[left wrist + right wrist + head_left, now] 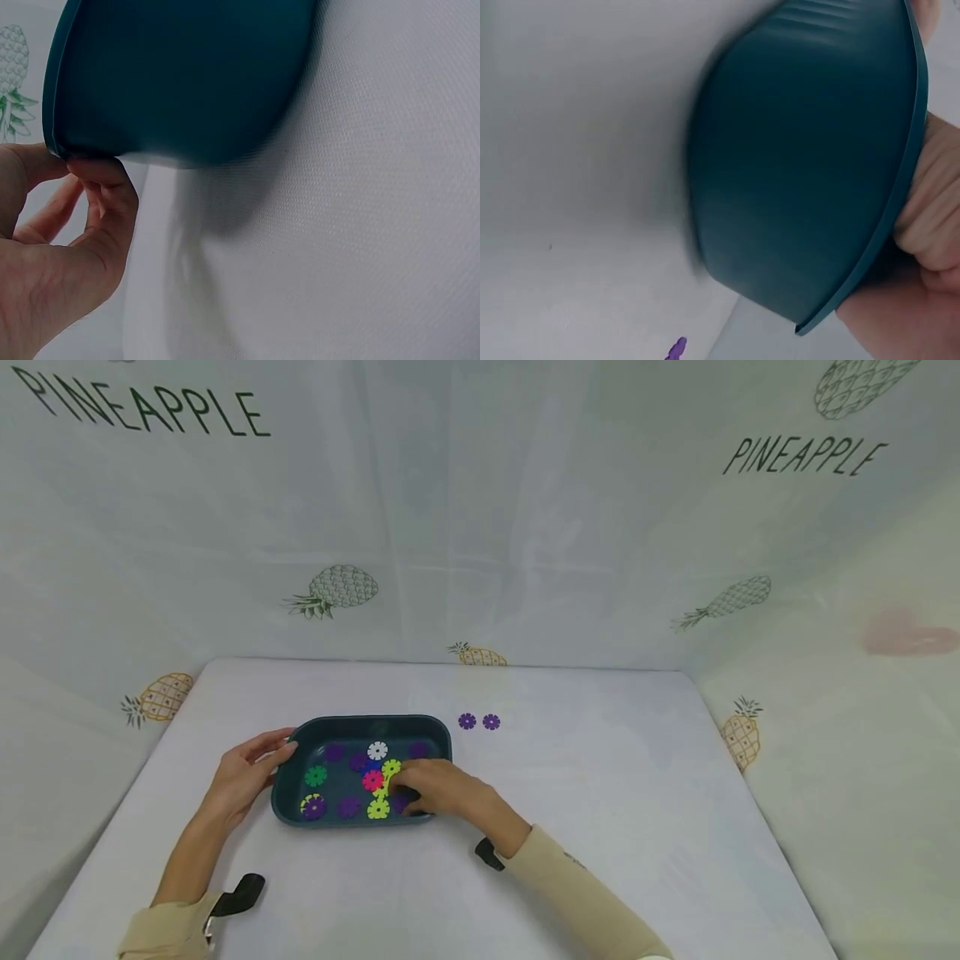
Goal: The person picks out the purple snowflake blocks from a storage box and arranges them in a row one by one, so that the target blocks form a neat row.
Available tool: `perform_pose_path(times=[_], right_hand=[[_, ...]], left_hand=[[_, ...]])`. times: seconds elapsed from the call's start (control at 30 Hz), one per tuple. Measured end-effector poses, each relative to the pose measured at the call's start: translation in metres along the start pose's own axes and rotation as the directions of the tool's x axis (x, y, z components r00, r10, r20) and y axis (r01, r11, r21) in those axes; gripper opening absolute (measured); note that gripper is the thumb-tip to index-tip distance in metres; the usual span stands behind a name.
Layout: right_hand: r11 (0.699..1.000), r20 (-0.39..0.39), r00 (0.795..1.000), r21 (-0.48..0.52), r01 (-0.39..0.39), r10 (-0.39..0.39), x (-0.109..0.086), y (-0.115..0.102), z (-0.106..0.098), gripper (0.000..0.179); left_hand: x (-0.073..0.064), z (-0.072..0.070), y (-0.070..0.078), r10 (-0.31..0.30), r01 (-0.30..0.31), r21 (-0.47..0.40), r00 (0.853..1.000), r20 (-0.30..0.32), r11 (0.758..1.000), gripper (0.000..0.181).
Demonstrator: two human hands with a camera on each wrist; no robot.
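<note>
On the white-covered worktop [600, 760], pineapple-print sheeting [510, 510] at the far side, left and right: dark teal tray [360, 719] sits left of centre, toothed discs [372, 780] inside. Left hand [238, 777] pinches the tray's left end at the rim. Right hand [450, 789] reaches over the right end, fingers just beside the yellow discs [378, 809]; can't tell if they grip one. Two purple discs [467, 721] lie off the tray's far right corner.

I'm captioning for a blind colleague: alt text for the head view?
A person's right hand reaches into a teal tray of colourful notched discs while the left hand holds its left end. Two purple discs lie right of it on the white table.
</note>
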State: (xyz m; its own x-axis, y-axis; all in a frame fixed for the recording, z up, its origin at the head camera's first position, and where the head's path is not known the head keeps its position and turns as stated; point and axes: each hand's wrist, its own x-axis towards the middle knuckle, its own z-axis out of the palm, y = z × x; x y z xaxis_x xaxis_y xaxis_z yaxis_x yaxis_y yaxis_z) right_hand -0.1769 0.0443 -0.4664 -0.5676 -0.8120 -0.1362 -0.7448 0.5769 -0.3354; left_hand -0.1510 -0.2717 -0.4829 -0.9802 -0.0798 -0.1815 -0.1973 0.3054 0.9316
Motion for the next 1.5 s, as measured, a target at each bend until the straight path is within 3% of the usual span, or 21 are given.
perform_pose_path(times=[0.23,0.53,0.83,1.03,1.27,1.4,1.5], right_hand=[[0.999,-0.008,1.000,0.048,-0.005,0.005,0.003,-0.003,-0.001,0.028],[0.983,-0.156,0.987,0.172,0.059,-0.032,-0.003,0.001,0.001,0.016],[0.970,-0.269,0.961,0.208,0.124,-0.065,-0.005,0.008,0.010,0.013],[0.962,-0.404,0.912,0.214,0.168,-0.069,-0.005,0.008,0.014,0.012],[0.939,-0.572,0.820,0.273,0.208,-0.015,-0.004,0.006,0.023,0.013],[0.894,-0.634,0.773,0.367,0.258,0.037,-0.004,0.006,0.023,0.013],[0.850,-0.651,0.755,0.438,0.292,0.077,-0.005,0.008,0.021,0.013]], left_hand=[[-0.001,-0.002,-0.001,0.005,-0.005,-0.024,1.000,-0.009,1.000,0.063],[-0.001,0.001,-0.002,0.002,-0.003,-0.043,1.000,-0.011,0.999,0.063],[-0.001,0.003,-0.004,-0.028,0.028,-0.031,1.000,-0.005,0.999,0.064],[0.000,0.002,-0.004,-0.021,0.020,-0.030,1.000,-0.005,0.999,0.065],[0.000,0.001,-0.004,-0.033,0.032,-0.040,0.999,-0.009,0.999,0.065],[0.001,0.001,-0.004,-0.040,0.039,-0.047,0.999,-0.011,0.998,0.065],[0.001,0.001,-0.004,-0.041,0.040,-0.045,0.999,-0.013,0.998,0.064]])
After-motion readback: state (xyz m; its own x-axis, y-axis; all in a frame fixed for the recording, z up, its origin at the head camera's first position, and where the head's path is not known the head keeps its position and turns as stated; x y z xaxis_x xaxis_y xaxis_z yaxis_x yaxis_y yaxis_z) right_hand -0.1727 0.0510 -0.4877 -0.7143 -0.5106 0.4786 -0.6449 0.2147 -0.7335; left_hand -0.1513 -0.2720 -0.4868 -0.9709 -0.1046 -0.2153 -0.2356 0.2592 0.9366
